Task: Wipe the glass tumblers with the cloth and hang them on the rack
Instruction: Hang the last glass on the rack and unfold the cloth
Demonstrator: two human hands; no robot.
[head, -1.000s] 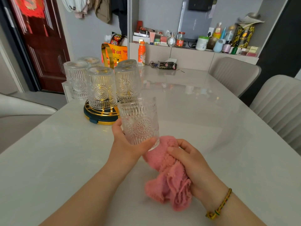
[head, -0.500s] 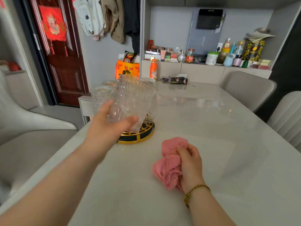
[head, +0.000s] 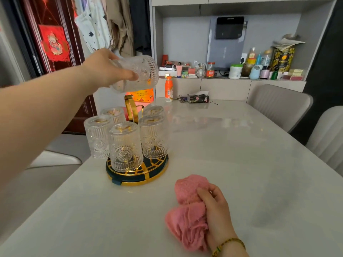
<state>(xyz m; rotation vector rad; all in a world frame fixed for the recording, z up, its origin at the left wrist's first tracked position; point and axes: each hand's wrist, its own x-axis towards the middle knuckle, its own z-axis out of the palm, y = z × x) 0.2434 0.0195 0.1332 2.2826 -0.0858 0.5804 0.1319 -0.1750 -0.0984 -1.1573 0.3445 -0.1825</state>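
1. The left hand (head: pixel 104 69) is raised over the far left of a white glossy table (head: pixel 241 164); its fingers and thumb wrap a clear embossed glass tumbler (head: pixel 141 73), which lies tipped on its side in the air, mouth turned away to the right.
2. The tumbler is just above the gold loop handle (head: pixel 130 108) of a round dark green and gold rack (head: pixel 141 175); it does not touch it.
3. Five matching tumblers (head: pixel 125 147) already hang mouth-down on the rack, close around the handle; a free peg is not visible from here.
4. The right hand (head: pixel 217 210) rests on the table nearer the viewer, fingers curled into a bunched pink fluffy cloth (head: pixel 187 212); a braided bracelet (head: pixel 228 243) circles the wrist.
5. The step in hand appears to be hanging this tumbler, likely the last; to do it well, finish turning the mouth fully down, find the open peg, probably at the rear, and lower straight over it; keep clear of the handle and the neighbouring glasses, which stand near enough to knock; let go only once the glass sits on its peg.
6. Readable writing: a dark packet (head: pixel 198 98) at the table's far edge seems to say "PINO", last letter uncertain; the labels on the orange bottle (head: pixel 168 89) and the orange bag (head: pixel 140 95) behind the rack are too blurred to read.
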